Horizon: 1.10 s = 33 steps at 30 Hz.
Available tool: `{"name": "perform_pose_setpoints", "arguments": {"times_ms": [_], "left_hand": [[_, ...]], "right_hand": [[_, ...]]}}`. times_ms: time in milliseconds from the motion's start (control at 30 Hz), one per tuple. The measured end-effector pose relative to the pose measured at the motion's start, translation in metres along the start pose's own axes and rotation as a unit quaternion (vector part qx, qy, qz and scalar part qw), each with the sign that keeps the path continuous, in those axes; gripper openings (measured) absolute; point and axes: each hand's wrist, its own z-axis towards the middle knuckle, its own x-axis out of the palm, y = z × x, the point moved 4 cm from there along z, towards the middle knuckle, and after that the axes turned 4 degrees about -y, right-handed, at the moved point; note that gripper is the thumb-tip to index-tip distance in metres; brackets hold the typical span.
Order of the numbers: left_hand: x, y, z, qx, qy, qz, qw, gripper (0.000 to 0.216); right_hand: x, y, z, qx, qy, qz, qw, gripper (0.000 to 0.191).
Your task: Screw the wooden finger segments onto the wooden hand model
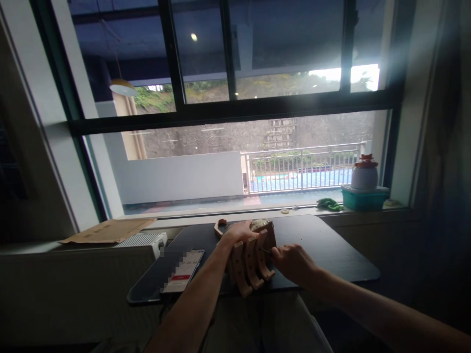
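My left hand [239, 232] is closed over the top of a wooden piece with three curved hooks [250, 262], holding it tilted at the near edge of the dark table. Small dark holes show along the hooks. My right hand [292, 260] pinches a thin metal rod [265, 250], its tip at the rightmost hook; whether it sits in a hole I cannot tell. Behind the hooks stands a brown block or box [270, 233] with something pale and shiny on top, partly hidden by my left hand. A loose curved wooden piece [219, 228] lies beyond my left wrist.
On the left of the table [324, 245] lies a phone [186, 269]. A brown envelope [110, 230] rests on the radiator [143, 240]. Along the windowsill are a green cloth [329, 204] and a teal box [364, 197] with a white jar [364, 176] on it.
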Motion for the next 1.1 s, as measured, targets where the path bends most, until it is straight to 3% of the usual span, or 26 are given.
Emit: {"name": "perform_pose_setpoints", "arguments": {"times_ms": [167,267,367,533,733,900,1100], "left_hand": [[0.001,0.002,0.002,0.001,0.001,0.000,1.000,0.033],[0.000,0.002,0.000,-0.007,0.002,0.001,1.000,0.033],[-0.001,0.002,-0.002,-0.013,0.001,0.002,1.000,0.032],[0.000,0.003,-0.002,-0.007,-0.002,-0.001,1.000,0.033],[0.003,0.006,0.001,0.002,0.000,0.000,1.000,0.033],[0.004,0.006,0.005,0.004,0.005,0.000,1.000,0.034],[0.003,0.006,0.005,0.004,0.005,-0.005,1.000,0.033]], "right_hand": [[0.011,-0.010,0.000,0.101,-0.010,0.062,0.993,0.037],[0.020,-0.017,0.003,0.127,0.008,0.094,0.987,0.047],[0.018,-0.017,0.004,0.131,0.005,0.093,0.987,0.044],[0.001,-0.001,0.001,0.069,-0.029,0.042,0.996,0.019],[0.003,0.008,0.002,-0.007,-0.004,0.037,0.999,0.029],[0.009,-0.003,0.002,0.062,-0.011,0.097,0.993,0.022],[0.029,-0.017,0.008,0.127,0.010,0.203,0.971,0.041]]}}
